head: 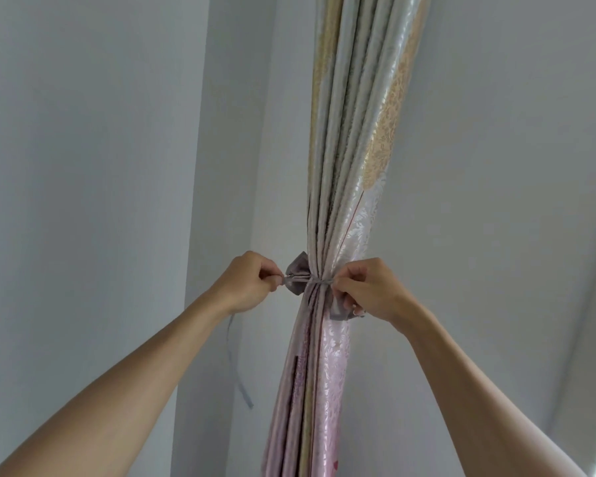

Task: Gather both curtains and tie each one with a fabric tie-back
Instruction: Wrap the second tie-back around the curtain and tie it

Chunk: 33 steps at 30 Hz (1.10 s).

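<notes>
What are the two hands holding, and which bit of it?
Both hold the grey tie-back wrapped around the gathered curtain. The left hand pinches its thin string end; the right hand pinches the other end, where a wider grey piece hangs.

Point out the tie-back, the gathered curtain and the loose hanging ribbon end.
tie-back [298,274], head view: grey bow fabric left of the curtain.
gathered curtain [346,160], head view: upper folds.
loose ribbon end [236,370], head view: mid-length.

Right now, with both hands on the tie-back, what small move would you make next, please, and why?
Probably pull both hands apart: the left hand and right hand each pinch an end of the grey tie-back, already crossed around the gathered curtain.
</notes>
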Each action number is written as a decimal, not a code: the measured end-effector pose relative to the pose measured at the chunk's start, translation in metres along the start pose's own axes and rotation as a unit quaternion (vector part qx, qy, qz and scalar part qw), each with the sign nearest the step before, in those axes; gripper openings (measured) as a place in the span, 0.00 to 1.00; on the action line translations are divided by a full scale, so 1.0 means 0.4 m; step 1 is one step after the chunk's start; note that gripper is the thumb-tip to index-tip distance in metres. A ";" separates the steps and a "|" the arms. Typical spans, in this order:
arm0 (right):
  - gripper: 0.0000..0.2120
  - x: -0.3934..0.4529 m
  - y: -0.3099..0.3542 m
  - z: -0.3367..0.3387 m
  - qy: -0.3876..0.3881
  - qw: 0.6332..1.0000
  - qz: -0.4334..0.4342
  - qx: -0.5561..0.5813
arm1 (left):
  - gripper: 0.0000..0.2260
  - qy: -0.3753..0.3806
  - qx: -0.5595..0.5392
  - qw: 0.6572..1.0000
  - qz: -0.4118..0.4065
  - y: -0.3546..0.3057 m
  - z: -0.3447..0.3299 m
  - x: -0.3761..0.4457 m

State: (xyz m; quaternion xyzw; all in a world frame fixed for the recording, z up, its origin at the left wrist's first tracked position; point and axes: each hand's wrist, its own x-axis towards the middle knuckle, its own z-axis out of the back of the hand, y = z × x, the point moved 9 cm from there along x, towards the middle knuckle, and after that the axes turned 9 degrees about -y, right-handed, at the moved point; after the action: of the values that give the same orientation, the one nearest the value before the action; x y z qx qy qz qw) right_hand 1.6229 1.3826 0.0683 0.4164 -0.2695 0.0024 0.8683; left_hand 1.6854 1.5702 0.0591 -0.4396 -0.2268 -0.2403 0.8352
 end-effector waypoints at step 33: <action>0.06 0.032 0.137 -0.014 -0.001 0.977 0.190 -0.093 | 0.10 0.130 -0.235 0.962 0.044 -0.109 -0.078 0.024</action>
State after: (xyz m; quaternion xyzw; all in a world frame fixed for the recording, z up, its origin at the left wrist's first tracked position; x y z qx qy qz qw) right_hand 1.6241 1.4198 0.1111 0.2755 -0.3437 0.1416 0.8865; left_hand 1.6719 1.5202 0.0760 -0.5983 -0.0339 -0.3044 0.7404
